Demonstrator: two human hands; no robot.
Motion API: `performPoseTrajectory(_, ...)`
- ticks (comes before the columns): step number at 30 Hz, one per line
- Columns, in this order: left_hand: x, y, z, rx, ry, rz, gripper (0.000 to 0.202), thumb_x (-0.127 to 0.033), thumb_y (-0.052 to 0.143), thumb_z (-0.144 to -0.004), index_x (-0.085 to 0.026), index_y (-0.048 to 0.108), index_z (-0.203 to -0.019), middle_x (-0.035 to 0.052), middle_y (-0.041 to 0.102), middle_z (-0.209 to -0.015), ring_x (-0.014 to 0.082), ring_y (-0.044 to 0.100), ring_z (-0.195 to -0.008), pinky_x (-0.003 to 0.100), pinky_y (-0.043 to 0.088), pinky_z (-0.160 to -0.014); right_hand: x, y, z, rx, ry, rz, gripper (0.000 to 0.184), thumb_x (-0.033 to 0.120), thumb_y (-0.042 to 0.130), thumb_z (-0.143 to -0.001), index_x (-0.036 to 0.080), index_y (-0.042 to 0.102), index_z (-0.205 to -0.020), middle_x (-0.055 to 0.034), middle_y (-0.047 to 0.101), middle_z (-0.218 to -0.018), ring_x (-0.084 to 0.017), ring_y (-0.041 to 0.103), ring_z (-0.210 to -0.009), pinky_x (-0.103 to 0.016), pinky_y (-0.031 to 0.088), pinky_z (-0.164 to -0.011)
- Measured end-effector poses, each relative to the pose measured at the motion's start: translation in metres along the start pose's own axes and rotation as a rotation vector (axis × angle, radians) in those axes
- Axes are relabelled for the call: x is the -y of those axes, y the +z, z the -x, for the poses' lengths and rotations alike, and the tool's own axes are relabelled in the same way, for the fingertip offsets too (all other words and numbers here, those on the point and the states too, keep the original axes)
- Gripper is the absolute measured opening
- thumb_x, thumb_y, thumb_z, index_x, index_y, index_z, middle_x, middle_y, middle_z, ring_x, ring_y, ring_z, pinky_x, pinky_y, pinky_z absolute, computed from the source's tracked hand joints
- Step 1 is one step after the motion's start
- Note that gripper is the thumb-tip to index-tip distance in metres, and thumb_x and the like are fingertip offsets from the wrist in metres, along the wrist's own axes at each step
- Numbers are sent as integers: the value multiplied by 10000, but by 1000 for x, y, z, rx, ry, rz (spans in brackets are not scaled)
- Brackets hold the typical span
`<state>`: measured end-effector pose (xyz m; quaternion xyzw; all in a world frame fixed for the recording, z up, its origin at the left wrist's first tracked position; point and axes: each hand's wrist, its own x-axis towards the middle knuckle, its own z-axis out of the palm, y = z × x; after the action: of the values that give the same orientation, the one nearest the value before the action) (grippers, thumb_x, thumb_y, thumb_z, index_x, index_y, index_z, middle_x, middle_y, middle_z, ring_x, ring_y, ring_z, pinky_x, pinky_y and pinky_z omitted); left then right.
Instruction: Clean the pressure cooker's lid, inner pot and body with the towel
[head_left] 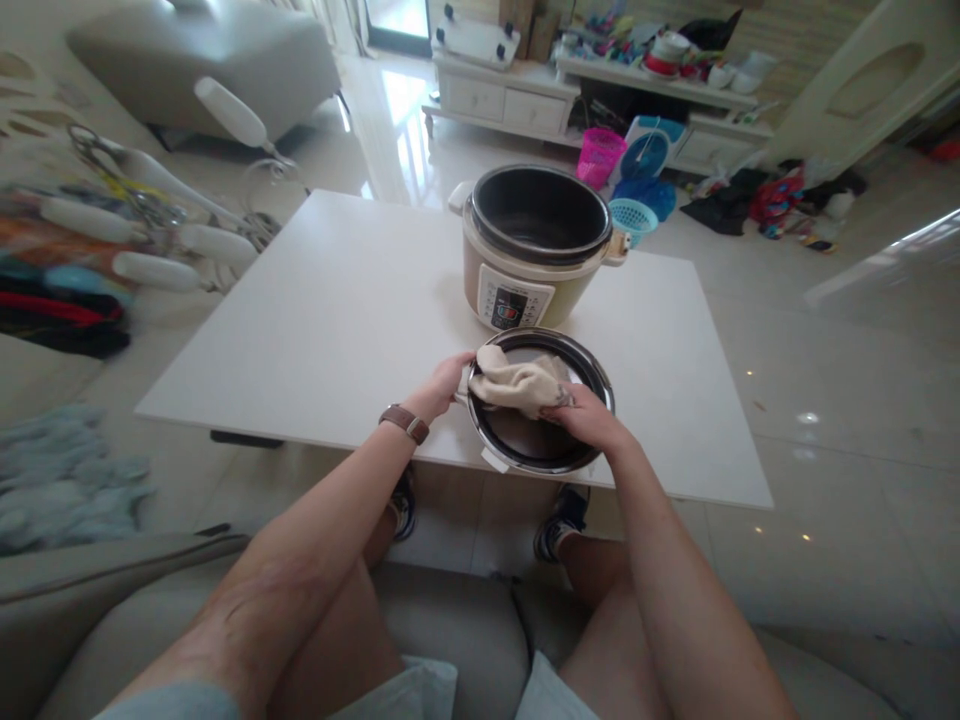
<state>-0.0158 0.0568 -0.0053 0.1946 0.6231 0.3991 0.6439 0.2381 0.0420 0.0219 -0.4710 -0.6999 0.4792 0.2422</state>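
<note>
A round pressure cooker lid is held with its inner side up, over the table's near edge. My left hand is closed on the lid's left rim, by its handle. A beige cloth lies bunched inside the lid, and my right hand grips its right end, pressing it against the inner surface. Some right fingertips are hidden by the cloth. Just beyond the lid stands the electric pressure cooker, uncovered, with its dark inner pot in it and its control panel facing me.
The white table extends on both sides of the cooker. A lamp with several white arms stands at the left. On the floor behind are a pink basket and a blue basket. A low cabinet lines the far wall.
</note>
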Motion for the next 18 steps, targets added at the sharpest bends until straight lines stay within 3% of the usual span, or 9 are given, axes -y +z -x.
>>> performPoseTrajectory(3, -2, 1, 3, -3, -2, 4, 229, -409, 670, -877, -187, 695, -826, 6, 673, -647, 155, 562, -495, 278, 410, -452, -6, -10, -3, -416, 33, -204, 346, 434, 776, -773, 201, 803, -1028, -58, 839, -992, -306, 771, -1008, -504, 582, -1020)
performPoseTrajectory(5, -4, 2, 6, -9, -4, 0, 221, -398, 651, -894, -186, 690, -845, 3, 665, -647, 151, 559, -484, 274, 399, -442, -7, -9, -4, -698, -5, -207, 365, 476, 748, -817, 190, 783, -1042, -75, 833, -998, -294, 767, -999, -487, 585, -995)
performPoseTrajectory(7, -5, 4, 8, -9, -3, -9, 219, -390, 637, -905, -184, 686, -848, 2, 656, -638, 146, 549, -473, 270, 383, -435, -4, -3, -3, -831, -65, -91, 356, 477, 708, -870, 179, 778, -1053, -106, 831, -1030, -300, 765, -1013, -472, 583, -984)
performPoseTrajectory(9, -5, 6, 9, -10, -6, -18, 222, -391, 628, -911, -185, 684, -847, 1, 645, -624, 144, 538, -465, 269, 367, -431, 0, 8, 0, -765, -107, 87, 325, 434, 670, -905, 180, 785, -1072, -134, 831, -1071, -321, 764, -1037, -464, 582, -979)
performPoseTrajectory(11, -5, 8, 10, -16, -12, -28, 232, -400, 615, -920, -191, 687, -851, 1, 640, -615, 147, 529, -461, 271, 360, -433, 5, 21, 2, -532, -122, 253, 325, 354, 634, -915, 198, 787, -1156, -145, 829, -1136, -339, 761, -1086, -460, 582, -988)
performPoseTrajectory(13, -4, 9, 9, -25, -20, -37, 247, -409, 602, -924, -194, 693, -844, 8, 654, -623, 158, 544, -482, 275, 373, -443, 9, 35, 2, -257, -137, 370, 421, 262, 602, -903, 223, 756, -1293, -139, 804, -1265, -343, 734, -1209, -469, 560, -1056)
performPoseTrajectory(15, -1, 10, 8, -41, -22, -44, 265, -430, 615, -911, -195, 697, -820, 25, 685, -653, 176, 585, -536, 280, 403, -471, 11, 45, 2, -62, -152, 431, 518, 204, 591, -883, 246, 718, -1384, -115, 748, -1404, -336, 674, -1344, -490, 504, -1153)
performPoseTrajectory(18, 3, 8, 3, -51, -18, -54, 336, -519, 656, -878, -196, 701, -797, 48, 721, -710, 205, 633, -615, 296, 439, -521, 8, 47, -2, 18, -137, 358, 472, 246, 601, -897, 252, 745, -1346, -90, 746, -1413, -331, 688, -1325, -495, 504, -1157)
